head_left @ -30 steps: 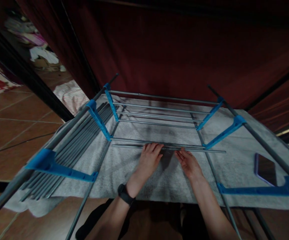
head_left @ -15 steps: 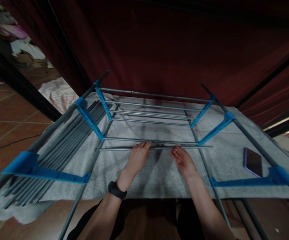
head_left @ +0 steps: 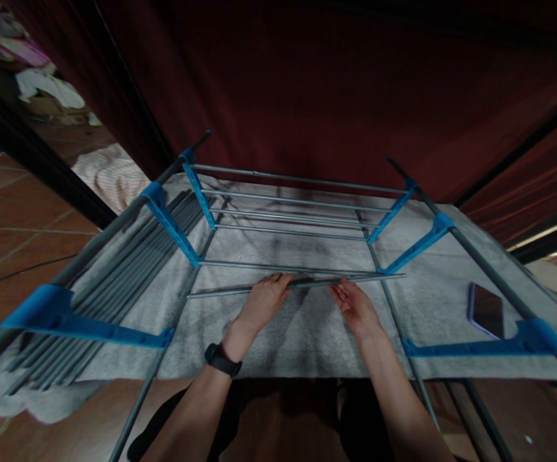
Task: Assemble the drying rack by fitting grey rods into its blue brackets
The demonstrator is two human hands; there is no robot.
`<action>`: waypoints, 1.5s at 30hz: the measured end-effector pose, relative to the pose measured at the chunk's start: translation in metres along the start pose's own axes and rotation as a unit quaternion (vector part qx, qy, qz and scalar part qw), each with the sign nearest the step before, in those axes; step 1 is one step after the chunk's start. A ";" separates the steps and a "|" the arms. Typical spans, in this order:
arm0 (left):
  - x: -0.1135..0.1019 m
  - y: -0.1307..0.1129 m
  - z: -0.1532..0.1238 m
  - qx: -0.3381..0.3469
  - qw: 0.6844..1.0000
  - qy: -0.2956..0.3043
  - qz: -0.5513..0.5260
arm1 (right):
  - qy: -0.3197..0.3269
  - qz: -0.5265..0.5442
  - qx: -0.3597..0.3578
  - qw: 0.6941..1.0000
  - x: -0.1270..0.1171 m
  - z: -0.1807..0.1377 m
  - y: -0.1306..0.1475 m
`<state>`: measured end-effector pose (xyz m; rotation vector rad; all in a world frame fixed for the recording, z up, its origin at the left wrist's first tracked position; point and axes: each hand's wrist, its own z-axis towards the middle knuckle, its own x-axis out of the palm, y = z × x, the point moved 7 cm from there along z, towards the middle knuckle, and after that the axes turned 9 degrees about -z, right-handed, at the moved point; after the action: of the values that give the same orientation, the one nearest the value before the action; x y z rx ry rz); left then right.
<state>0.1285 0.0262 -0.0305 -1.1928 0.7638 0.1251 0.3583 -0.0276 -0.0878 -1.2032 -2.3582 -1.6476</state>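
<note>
Both of my hands are on a loose grey metal tube point(head_left: 225, 292), which lies slightly slanted, its right end higher in the view. My left hand point(head_left: 269, 296), with a dark watch point(head_left: 222, 360) on the wrist, is closed over the tube left of its middle. My right hand point(head_left: 353, 303) holds it farther right, palm partly turned up and fingers curled around it. Just beyond is a rack frame of grey tubes with blue plastic brackets point(head_left: 172, 228). Its nearest fixed crossbar point(head_left: 259, 265) runs close to the loose tube, and several more crossbars span the brackets behind.
A bundle of grey tubes point(head_left: 129, 282) lies at the left on the grey cloth point(head_left: 288, 350). Two nearer blue brackets point(head_left: 90, 327) stick inward from the side rails. A phone point(head_left: 486, 310) rests at the right. Behind hangs a dark red curtain point(head_left: 307, 96).
The loose tube has tilted: its left end has come down toward me and its right end has risen a little. Both hands keep nearly the same places on it.
</note>
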 end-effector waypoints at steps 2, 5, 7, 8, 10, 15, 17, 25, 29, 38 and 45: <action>0.000 0.000 0.000 -0.004 1.000 -0.006 -0.025 | -0.002 -0.006 0.007 1.000 0.000 0.000 -0.002; 0.003 -0.004 0.000 0.006 0.999 0.025 0.020 | -0.001 -0.009 0.014 1.000 -0.001 0.001 -0.002; 0.003 -0.008 0.000 0.016 0.997 0.044 0.064 | -0.013 -0.007 0.019 1.000 -0.003 0.002 -0.001; 0.003 -0.009 0.000 0.019 0.996 0.049 0.078 | -0.021 -0.005 0.022 1.000 -0.005 0.002 0.000; 0.002 -0.011 0.001 0.020 0.994 0.053 0.090 | -0.034 -0.001 0.024 0.999 -0.010 0.004 0.002; 0.003 -0.008 0.000 0.027 0.998 0.029 0.054 | -0.046 0.013 0.021 0.999 -0.021 0.008 0.013; 0.005 -0.009 -0.002 0.051 0.998 0.001 0.036 | -0.052 0.014 0.025 0.998 -0.026 0.010 0.017; 0.026 -0.027 -0.010 0.100 0.966 0.072 0.228 | -0.084 0.007 0.017 0.996 -0.035 0.011 0.024; 0.031 -0.031 -0.011 0.125 0.940 0.088 0.306 | -0.087 0.006 0.028 0.996 -0.038 0.013 0.024; 0.041 -0.035 -0.014 0.149 0.939 0.081 0.298 | -0.098 0.008 0.045 0.994 -0.048 0.018 0.033; 0.045 -0.040 -0.015 0.172 0.928 0.077 0.321 | -0.121 0.007 0.053 0.991 -0.053 0.016 0.037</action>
<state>0.1739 -0.0158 -0.0276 -0.5885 1.2429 0.4247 0.4231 -0.0399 -0.0882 -1.4687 -2.5302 -1.4231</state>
